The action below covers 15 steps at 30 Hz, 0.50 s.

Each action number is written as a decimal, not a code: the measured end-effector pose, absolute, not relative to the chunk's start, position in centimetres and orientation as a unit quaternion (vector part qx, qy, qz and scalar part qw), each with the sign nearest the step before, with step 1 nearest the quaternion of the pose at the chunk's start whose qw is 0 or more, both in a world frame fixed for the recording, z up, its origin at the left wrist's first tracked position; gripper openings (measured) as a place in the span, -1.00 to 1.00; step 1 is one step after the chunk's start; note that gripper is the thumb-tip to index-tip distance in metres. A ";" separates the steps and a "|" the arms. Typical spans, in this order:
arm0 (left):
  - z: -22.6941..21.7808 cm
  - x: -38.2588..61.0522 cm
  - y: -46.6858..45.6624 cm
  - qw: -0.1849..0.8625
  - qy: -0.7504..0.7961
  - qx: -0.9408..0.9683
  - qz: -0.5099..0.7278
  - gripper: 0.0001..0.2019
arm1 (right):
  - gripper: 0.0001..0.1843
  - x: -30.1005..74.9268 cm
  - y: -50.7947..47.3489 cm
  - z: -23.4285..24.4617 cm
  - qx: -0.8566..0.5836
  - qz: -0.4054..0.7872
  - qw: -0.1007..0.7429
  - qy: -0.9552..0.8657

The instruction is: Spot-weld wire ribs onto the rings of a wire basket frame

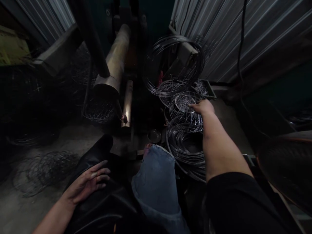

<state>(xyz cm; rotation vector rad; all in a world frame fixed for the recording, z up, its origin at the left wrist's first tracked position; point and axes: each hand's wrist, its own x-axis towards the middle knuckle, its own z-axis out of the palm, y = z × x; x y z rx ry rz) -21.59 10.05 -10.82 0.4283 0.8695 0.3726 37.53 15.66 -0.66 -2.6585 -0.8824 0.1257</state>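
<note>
My left hand (91, 182) rests palm-up on the black apron (107, 201) over my thigh. Its fingers are loosely spread and nothing is in them. On the right, my outstretched right hand (203, 106) is closed at the edge of a round wire frame (185, 100) with a small ring and crossing wires. My thumb lies over the wire, while the other fingers are mostly hidden. Below the frame sits a coil of shiny wire (180, 143). More wire rings (168, 86) are heaped just behind it.
A large loop of wires (149, 65) hangs at the back. Ahead stand a thick metal cylinder (117, 55) and a thinner metal bar (128, 104), parts of a machine. Tangled wire pieces (46, 169) lie on the left floor. A green-edged bin (211, 89) stands behind my right hand.
</note>
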 end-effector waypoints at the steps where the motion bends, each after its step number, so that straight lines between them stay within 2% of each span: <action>1: -10.8 -21.5 10.1 0.866 0.419 0.205 0.177 -0.44 | -0.57 37.2 15.7 -0.3 -0.937 0.056 0.153 -0.308; 5: -10.8 -21.6 10.1 0.865 0.422 0.206 0.178 -0.39 | -0.48 37.6 12.4 1.2 -0.926 0.005 0.197 -0.321; 8: -11.0 -22.0 10.1 0.871 0.409 0.203 0.180 -0.39 | -0.51 38.3 6.8 1.2 -0.941 -0.007 0.194 -0.276; 12: -11.0 -22.0 10.2 0.870 0.407 0.209 0.184 -0.40 | -0.58 37.1 -0.9 -2.2 -0.963 0.049 0.162 -0.209; 15: -10.8 -21.5 10.1 0.865 0.411 0.220 0.185 -0.41 | -0.49 34.4 -3.9 -6.4 -0.971 0.067 0.151 -0.172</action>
